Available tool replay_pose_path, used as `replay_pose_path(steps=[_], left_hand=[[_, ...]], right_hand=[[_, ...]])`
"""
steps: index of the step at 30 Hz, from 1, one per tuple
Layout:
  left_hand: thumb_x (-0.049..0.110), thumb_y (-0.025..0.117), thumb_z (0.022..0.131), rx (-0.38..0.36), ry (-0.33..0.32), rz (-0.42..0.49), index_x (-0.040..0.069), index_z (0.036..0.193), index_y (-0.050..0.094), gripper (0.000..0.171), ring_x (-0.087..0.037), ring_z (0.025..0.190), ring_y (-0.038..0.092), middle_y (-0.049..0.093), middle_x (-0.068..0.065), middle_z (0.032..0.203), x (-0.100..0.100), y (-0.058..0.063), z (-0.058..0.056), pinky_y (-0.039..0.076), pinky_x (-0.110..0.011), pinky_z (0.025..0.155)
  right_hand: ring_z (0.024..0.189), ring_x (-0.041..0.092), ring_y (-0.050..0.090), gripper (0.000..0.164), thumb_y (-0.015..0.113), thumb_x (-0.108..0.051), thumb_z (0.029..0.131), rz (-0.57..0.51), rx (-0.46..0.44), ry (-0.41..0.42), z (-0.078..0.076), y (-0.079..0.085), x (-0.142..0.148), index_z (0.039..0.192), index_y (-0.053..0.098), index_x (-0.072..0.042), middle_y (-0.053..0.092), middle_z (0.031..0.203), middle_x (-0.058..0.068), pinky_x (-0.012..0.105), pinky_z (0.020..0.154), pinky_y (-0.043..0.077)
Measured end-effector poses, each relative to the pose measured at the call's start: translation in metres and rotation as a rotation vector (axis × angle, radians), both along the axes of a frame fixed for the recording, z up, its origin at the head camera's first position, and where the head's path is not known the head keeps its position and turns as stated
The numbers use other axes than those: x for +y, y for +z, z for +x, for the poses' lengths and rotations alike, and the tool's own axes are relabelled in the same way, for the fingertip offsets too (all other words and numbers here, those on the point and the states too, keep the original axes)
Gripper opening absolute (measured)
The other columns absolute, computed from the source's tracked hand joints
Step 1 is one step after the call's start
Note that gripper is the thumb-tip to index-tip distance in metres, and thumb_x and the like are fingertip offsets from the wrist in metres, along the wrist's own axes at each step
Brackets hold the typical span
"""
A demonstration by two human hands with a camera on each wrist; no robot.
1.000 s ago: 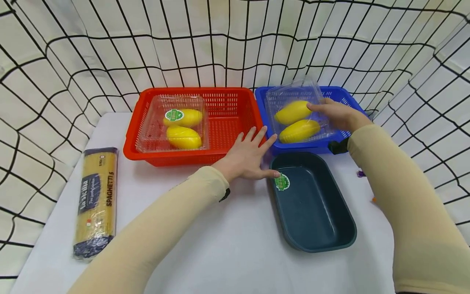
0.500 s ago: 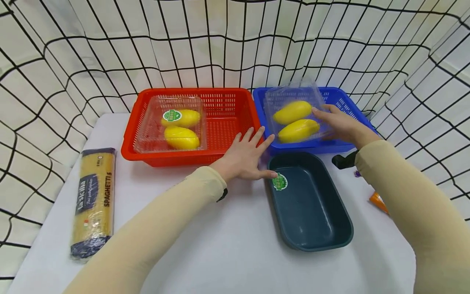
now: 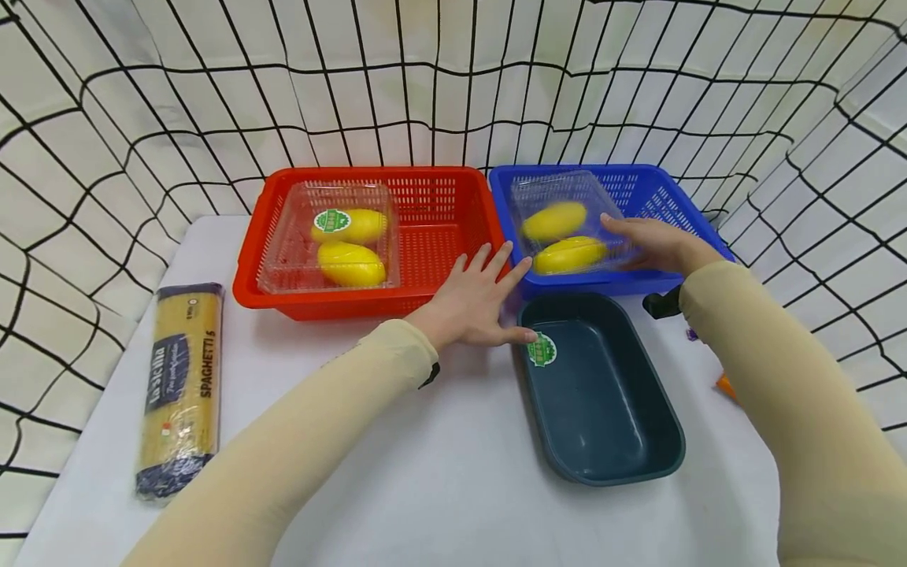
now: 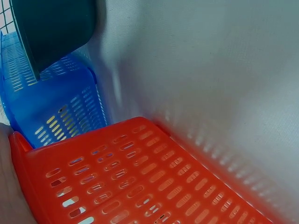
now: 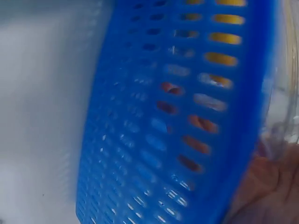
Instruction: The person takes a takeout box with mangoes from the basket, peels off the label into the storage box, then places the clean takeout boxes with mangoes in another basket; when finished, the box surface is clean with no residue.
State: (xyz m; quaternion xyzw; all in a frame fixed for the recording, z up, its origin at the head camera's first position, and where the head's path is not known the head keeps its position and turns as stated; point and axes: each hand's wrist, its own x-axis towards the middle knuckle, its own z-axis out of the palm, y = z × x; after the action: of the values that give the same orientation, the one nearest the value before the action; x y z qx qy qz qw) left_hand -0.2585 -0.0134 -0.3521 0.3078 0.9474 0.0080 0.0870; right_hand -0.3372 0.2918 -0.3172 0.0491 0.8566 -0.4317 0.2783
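My right hand (image 3: 655,240) holds the near right edge of a clear plastic box (image 3: 567,186), thumb on top and the other fingers mostly hidden. Inside the box lie two yellow oval fruits (image 3: 570,255) that look like mangoes. The box sits within the blue basket (image 3: 648,177), whose slotted wall fills much of the right wrist view, with yellow showing through. My left hand (image 3: 476,303) is spread, its fingertips over the near right rim of the red basket (image 3: 432,295). Its thumb reaches the edge of a dark green tub (image 3: 602,394) beside a green sticker (image 3: 542,350).
A second clear box (image 3: 290,236) with two yellow fruits and a green sticker stands in the red basket's left half. A spaghetti pack (image 3: 180,386) lies at the left. Black wire mesh (image 3: 439,71) closes off the back and sides. An orange item (image 3: 726,387) peeks out by the right sleeve.
The clear box in my right hand has come down lower into the blue basket and lies flatter, its fruits shifting a little left. My left hand has stayed in place.
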Motion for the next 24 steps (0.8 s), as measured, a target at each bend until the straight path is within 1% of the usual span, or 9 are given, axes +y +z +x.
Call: replay_pose_path(steps=[3, 6, 10, 13, 15, 20, 22, 24], left_hand=[[0.085, 0.045, 0.085, 0.006, 0.006, -0.007, 0.027, 0.166, -0.001, 0.110, -0.041, 0.160, 0.004, -0.007, -0.010, 0.174, 0.000, 0.001, 0.000, 0.013, -0.061, 0.127], [0.085, 0.045, 0.084, 0.014, 0.006, -0.007, 0.027, 0.166, -0.001, 0.110, -0.041, 0.160, 0.005, -0.006, -0.010, 0.174, 0.000, 0.002, 0.000, 0.014, -0.061, 0.128], [0.085, 0.045, 0.084, 0.019, 0.003, -0.007, 0.027, 0.166, -0.001, 0.110, -0.041, 0.160, 0.005, -0.006, -0.010, 0.174, 0.000, 0.003, 0.001, 0.014, -0.061, 0.128], [0.085, 0.045, 0.084, 0.018, 0.005, -0.008, 0.027, 0.166, -0.001, 0.110, -0.041, 0.160, 0.005, -0.006, -0.010, 0.174, 0.000, 0.003, 0.001, 0.014, -0.061, 0.128], [0.085, 0.045, 0.084, 0.016, 0.007, -0.009, 0.027, 0.166, -0.001, 0.110, -0.041, 0.160, 0.005, -0.006, -0.010, 0.174, -0.001, 0.003, 0.001, 0.014, -0.061, 0.128], [0.084, 0.045, 0.085, 0.003, 0.005, 0.004, 0.026, 0.166, -0.001, 0.110, -0.041, 0.160, 0.004, -0.007, -0.010, 0.174, -0.001, 0.002, 0.001, 0.013, -0.061, 0.128], [0.084, 0.045, 0.085, 0.001, 0.002, 0.010, 0.026, 0.166, -0.001, 0.110, -0.041, 0.160, 0.004, -0.007, -0.011, 0.174, -0.001, 0.001, 0.000, 0.013, -0.061, 0.128], [0.084, 0.045, 0.085, 0.002, 0.000, 0.012, 0.026, 0.166, -0.001, 0.109, -0.041, 0.160, 0.004, -0.007, -0.011, 0.174, -0.001, 0.000, 0.000, 0.013, -0.061, 0.128]], right_hand=[[0.147, 0.049, 0.034, 0.095, 0.034, -0.072, 0.099, 0.119, 0.006, 0.028, 0.000, -0.002, -0.004, 0.164, 0.015, -0.004, 0.024, 0.164, 0.028, 0.061, 0.121, 0.029], [0.144, 0.053, 0.036, 0.102, 0.028, -0.076, 0.097, 0.243, 0.019, 0.054, 0.000, -0.004, -0.007, 0.163, 0.012, 0.001, 0.026, 0.162, 0.032, 0.064, 0.121, 0.027], [0.144, 0.056, 0.034, 0.104, 0.020, -0.076, 0.098, 0.330, 0.052, 0.094, 0.000, -0.006, -0.010, 0.161, 0.005, 0.006, 0.033, 0.157, 0.037, 0.066, 0.123, 0.021], [0.144, 0.057, 0.033, 0.102, 0.015, -0.074, 0.099, 0.351, 0.082, 0.106, 0.000, -0.008, -0.012, 0.160, 0.002, 0.007, 0.036, 0.155, 0.039, 0.066, 0.123, 0.019], [0.143, 0.058, 0.035, 0.101, 0.013, -0.073, 0.100, 0.355, 0.101, 0.107, 0.001, -0.009, -0.013, 0.160, 0.001, 0.008, 0.038, 0.153, 0.039, 0.066, 0.123, 0.019], [0.140, 0.057, 0.040, 0.104, 0.010, -0.075, 0.098, 0.363, 0.131, 0.116, 0.001, -0.010, -0.012, 0.160, 0.003, 0.008, 0.043, 0.150, 0.039, 0.066, 0.123, 0.021], [0.140, 0.057, 0.041, 0.103, 0.011, -0.075, 0.098, 0.356, 0.133, 0.104, 0.002, -0.010, -0.012, 0.161, 0.004, 0.007, 0.041, 0.151, 0.039, 0.066, 0.122, 0.023], [0.140, 0.057, 0.042, 0.102, 0.013, -0.074, 0.099, 0.345, 0.135, 0.089, 0.003, -0.011, -0.011, 0.161, 0.004, 0.007, 0.036, 0.154, 0.039, 0.067, 0.121, 0.025]])
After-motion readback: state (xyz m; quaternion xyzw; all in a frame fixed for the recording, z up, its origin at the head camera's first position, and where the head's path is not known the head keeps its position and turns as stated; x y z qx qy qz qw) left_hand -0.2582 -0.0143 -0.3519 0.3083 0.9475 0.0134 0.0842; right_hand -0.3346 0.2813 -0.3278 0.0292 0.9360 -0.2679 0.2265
